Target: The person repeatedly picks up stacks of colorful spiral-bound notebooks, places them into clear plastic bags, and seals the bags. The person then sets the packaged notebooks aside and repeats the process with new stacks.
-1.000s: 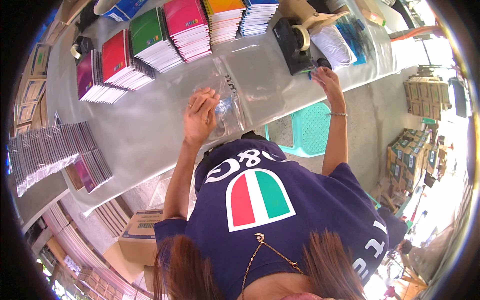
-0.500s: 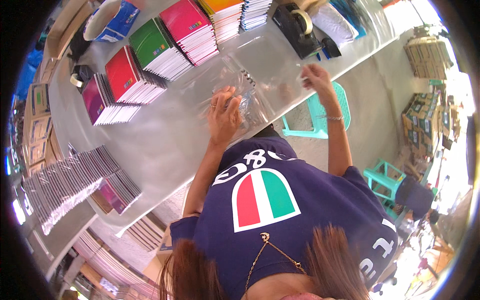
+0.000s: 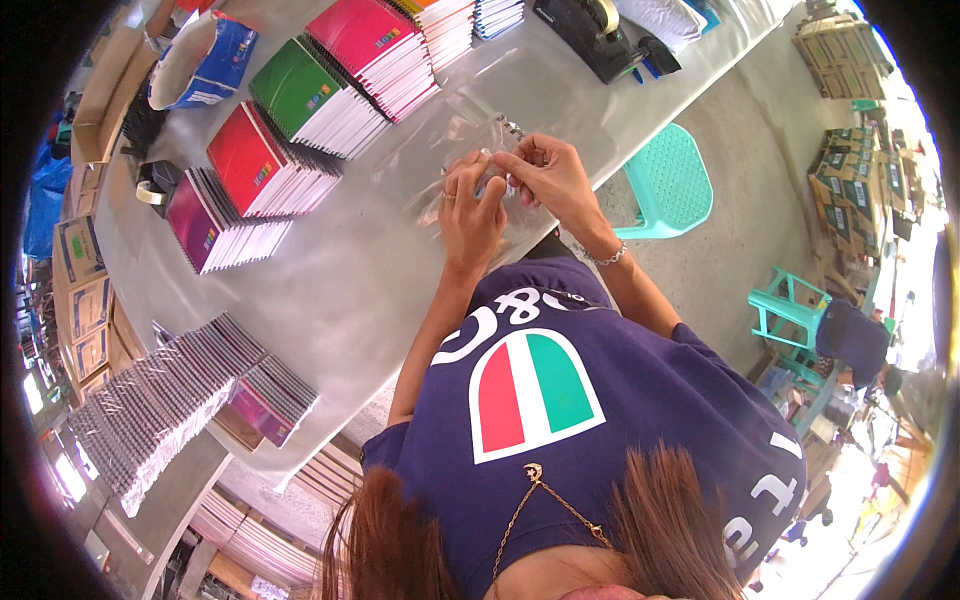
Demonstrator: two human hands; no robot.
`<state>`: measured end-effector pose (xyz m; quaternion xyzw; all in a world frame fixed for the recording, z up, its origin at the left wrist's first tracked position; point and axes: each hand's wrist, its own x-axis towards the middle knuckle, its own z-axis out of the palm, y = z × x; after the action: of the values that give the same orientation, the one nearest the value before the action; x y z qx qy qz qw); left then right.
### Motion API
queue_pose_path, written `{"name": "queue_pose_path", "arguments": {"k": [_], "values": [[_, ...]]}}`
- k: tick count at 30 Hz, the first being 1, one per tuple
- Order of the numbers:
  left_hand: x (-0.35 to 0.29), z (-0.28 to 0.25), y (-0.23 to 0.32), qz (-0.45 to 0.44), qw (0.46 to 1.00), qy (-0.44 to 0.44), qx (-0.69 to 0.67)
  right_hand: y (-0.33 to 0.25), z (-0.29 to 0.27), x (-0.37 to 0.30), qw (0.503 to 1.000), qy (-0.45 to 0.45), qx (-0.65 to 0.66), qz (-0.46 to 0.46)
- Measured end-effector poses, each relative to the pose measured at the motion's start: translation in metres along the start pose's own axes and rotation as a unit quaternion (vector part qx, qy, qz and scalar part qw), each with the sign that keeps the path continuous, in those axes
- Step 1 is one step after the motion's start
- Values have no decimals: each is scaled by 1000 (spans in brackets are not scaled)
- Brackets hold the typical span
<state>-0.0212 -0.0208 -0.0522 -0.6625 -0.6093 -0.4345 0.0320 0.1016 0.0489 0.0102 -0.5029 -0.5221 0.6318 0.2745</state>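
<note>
Both my hands meet over a clear plastic bag [image 3: 440, 150] lying flat near the table's front edge. My left hand [image 3: 473, 208] is closed on the crinkled plastic, its fingers bent. My right hand [image 3: 556, 182], with a bracelet at the wrist, pinches right beside the left fingertips; the fingers hide what is between them. A short dark spiral coil [image 3: 511, 127] shows just beyond the hands, on or under the plastic. Beyond them to the left stand stacks of spiral notebooks: purple [image 3: 196, 222], red [image 3: 240, 158], green [image 3: 300, 88] and pink [image 3: 365, 35].
A black tape dispenser [image 3: 590, 40] stands at the far right of the table, another [image 3: 158, 183] at the left. A blue-and-white box [image 3: 205, 62] sits far left. Plastic-wrapped notebooks [image 3: 165, 400] lie near left. A turquoise stool [image 3: 675, 180] stands right of the table.
My right hand has come in from above the stool, at the right, to join the left over the plastic. The left hand has shifted slightly right. The view has turned a little.
</note>
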Motion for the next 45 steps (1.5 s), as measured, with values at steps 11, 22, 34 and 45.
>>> {"name": "queue_pose_path", "arguments": {"k": [11,22,34,45], "values": [[12,-24,12,-87,977,-173,88,38,10,-4,994,75,57,-62],[47,-31,26,-132,970,-181,92,99,-37,23,936,57,-316,-144],[54,-43,1,-264,913,23,-311,31,-24,70,832,-324,450,-10],[-7,70,-14,-372,826,81,-416,72,-58,114,935,-303,-52,-174]]}}
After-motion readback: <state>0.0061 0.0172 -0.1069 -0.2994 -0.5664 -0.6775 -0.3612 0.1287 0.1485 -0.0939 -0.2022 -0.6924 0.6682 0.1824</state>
